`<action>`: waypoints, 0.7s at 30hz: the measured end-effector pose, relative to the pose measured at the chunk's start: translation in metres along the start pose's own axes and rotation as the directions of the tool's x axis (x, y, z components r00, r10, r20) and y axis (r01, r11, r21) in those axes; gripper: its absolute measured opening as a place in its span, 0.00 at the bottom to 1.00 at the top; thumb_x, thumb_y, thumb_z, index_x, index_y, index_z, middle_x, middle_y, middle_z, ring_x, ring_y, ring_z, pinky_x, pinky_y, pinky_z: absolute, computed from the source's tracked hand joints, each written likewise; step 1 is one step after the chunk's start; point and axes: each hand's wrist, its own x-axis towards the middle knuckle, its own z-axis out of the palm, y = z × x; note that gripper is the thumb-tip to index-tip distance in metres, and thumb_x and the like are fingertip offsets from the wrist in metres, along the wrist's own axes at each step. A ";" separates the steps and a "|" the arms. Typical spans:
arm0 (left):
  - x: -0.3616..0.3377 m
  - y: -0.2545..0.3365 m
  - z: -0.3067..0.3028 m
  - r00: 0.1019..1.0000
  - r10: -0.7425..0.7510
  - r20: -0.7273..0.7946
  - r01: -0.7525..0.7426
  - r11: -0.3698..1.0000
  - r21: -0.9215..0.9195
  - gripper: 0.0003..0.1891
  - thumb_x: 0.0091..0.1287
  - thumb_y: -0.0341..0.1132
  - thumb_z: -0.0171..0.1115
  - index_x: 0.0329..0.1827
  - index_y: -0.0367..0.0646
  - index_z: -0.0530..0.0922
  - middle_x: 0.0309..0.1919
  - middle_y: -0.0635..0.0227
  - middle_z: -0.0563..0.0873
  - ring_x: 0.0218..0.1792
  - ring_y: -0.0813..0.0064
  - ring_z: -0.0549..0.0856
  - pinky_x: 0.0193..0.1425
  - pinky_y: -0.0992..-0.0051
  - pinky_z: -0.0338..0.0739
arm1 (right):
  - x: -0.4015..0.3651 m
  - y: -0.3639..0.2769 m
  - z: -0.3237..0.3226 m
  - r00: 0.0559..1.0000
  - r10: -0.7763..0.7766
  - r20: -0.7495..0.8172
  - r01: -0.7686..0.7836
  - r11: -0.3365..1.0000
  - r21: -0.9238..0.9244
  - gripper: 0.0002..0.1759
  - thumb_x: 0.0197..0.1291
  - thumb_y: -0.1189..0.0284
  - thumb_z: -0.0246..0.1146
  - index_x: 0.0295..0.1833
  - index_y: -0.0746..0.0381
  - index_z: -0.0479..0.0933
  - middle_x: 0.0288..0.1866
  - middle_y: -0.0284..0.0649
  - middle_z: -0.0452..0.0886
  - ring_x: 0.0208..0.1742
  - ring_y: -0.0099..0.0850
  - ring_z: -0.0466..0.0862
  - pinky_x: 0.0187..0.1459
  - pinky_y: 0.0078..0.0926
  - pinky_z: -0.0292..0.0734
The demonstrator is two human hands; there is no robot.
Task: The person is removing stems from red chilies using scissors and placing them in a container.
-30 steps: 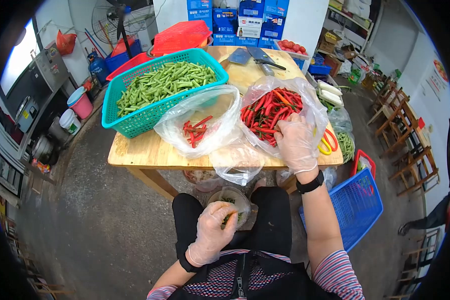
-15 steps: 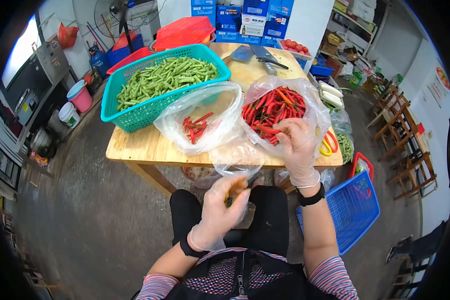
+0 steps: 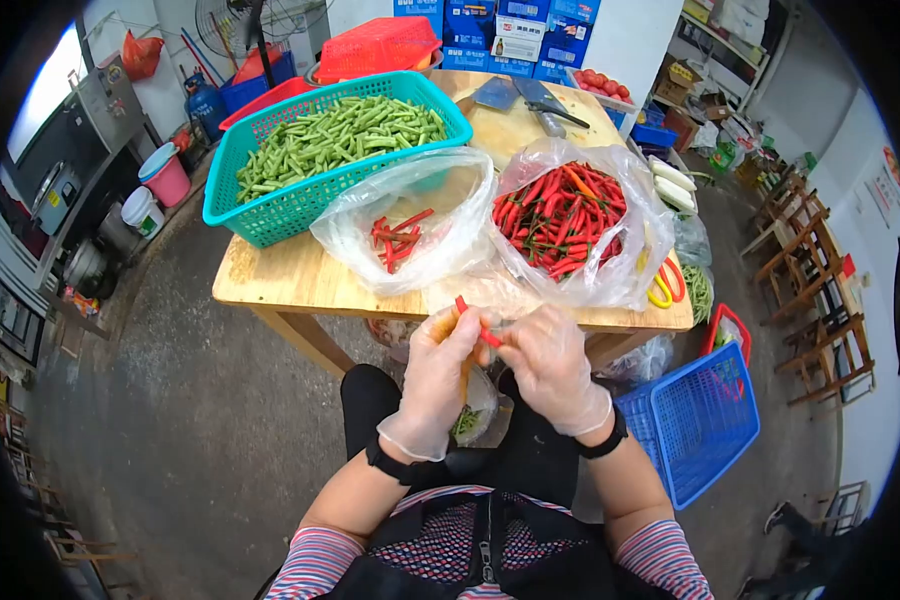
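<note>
"Where's the red chili pepper point(image 3: 491, 338)?"

"Between the fingertips. The left hand point(image 3: 432, 380) and right hand point(image 3: 550, 368) both pinch it, fingers nearly closed. A light pinch with tips close together should steady it without crushing."

"And beyond the fingers?"

"Ahead-right, a plastic bag point(image 3: 653, 238) of whole chilies point(image 3: 560, 215); ahead-left, another bag point(image 3: 425, 268) holding red pieces point(image 3: 396, 238)."

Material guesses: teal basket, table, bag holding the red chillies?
Teal basket: likely moulded plastic, slight sheen; regular perforations.
Table: wood or wood-look, pale, smooth; warm streaky grain.
Bag: thin plastic film, glossy; translucent, crinkled, bright highlights.
</note>
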 end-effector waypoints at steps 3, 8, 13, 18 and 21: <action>-0.019 0.009 -0.008 0.992 -0.097 0.079 0.096 0.995 0.027 0.12 0.73 0.38 0.55 0.39 0.37 0.78 0.31 0.70 0.80 0.28 0.82 0.75 0.36 0.82 0.69 | -0.016 -0.016 0.000 0.998 0.030 0.051 -0.036 0.992 0.119 0.09 0.47 0.73 0.67 0.33 0.61 0.74 0.28 0.41 0.74 0.33 0.43 0.75 0.37 0.40 0.70; -0.036 0.006 -0.030 0.935 -0.242 0.261 0.249 0.969 0.008 0.15 0.75 0.42 0.52 0.36 0.39 0.77 0.29 0.72 0.78 0.28 0.84 0.73 0.36 0.83 0.68 | -0.037 -0.035 0.009 0.994 0.007 0.111 -0.044 0.943 0.331 0.09 0.49 0.72 0.67 0.34 0.61 0.74 0.29 0.39 0.75 0.32 0.40 0.75 0.37 0.38 0.68; -0.038 0.021 -0.029 1.000 0.023 0.020 -0.026 0.987 0.160 0.18 0.74 0.45 0.53 0.29 0.42 0.70 0.24 0.71 0.71 0.24 0.78 0.70 0.30 0.79 0.65 | -0.050 -0.044 0.009 0.987 -0.010 0.160 -0.054 0.919 0.390 0.07 0.48 0.72 0.68 0.33 0.60 0.78 0.28 0.37 0.77 0.33 0.38 0.77 0.40 0.37 0.70; -0.005 0.087 -0.011 0.923 0.386 0.005 -0.308 0.729 0.611 0.12 0.72 0.38 0.57 0.33 0.40 0.80 0.30 0.68 0.82 0.26 0.78 0.78 0.31 0.79 0.72 | -0.096 -0.031 0.052 0.950 0.188 0.249 -0.252 0.934 0.254 0.07 0.49 0.74 0.67 0.35 0.62 0.79 0.31 0.41 0.79 0.36 0.40 0.79 0.42 0.36 0.72; 0.047 0.096 -0.021 0.689 0.607 0.395 -0.446 -0.074 0.892 0.10 0.66 0.32 0.61 0.46 0.36 0.78 0.32 0.61 0.82 0.31 0.67 0.81 0.36 0.71 0.76 | -0.137 -0.012 0.102 0.919 0.301 0.254 -0.364 0.896 0.254 0.08 0.51 0.75 0.63 0.38 0.61 0.80 0.34 0.43 0.81 0.39 0.44 0.80 0.41 0.38 0.75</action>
